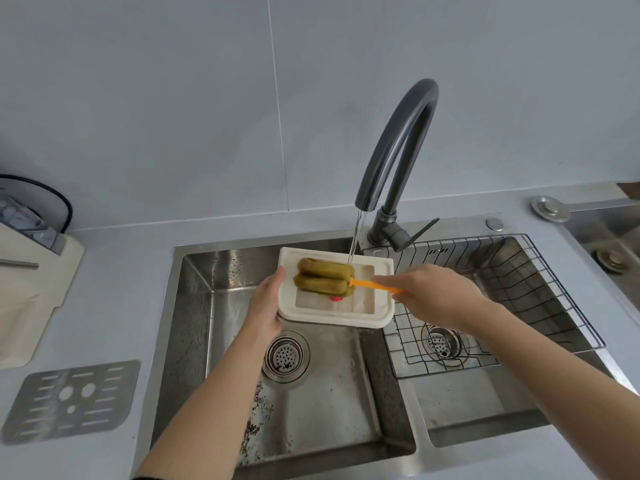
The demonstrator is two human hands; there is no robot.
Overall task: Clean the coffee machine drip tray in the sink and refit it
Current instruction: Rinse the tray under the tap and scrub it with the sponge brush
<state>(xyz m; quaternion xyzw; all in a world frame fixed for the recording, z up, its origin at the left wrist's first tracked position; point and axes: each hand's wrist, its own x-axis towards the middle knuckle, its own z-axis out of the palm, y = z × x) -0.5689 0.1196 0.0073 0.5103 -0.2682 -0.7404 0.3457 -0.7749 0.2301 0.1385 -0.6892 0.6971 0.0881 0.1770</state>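
My left hand (pixel 265 306) grips the left edge of the cream drip tray (pixel 382 306), holding it over the left sink basin (pixel 194 306). My right hand (pixel 436 294) holds the orange handle of a sponge brush (pixel 325 280). The brush's green sponge head lies inside the tray at its upper left. Water runs from the dark faucet (pixel 398 147) into the tray just right of the sponge. A small red part (pixel 336 298) shows in the tray below the sponge.
The metal drip grate (pixel 72 401) lies on the counter at lower left. The cream coffee machine (pixel 31 278) stands at the left edge. A wire rack (pixel 502 292) fills the right basin. Drain strainers (pixel 285 356) sit in both basins.
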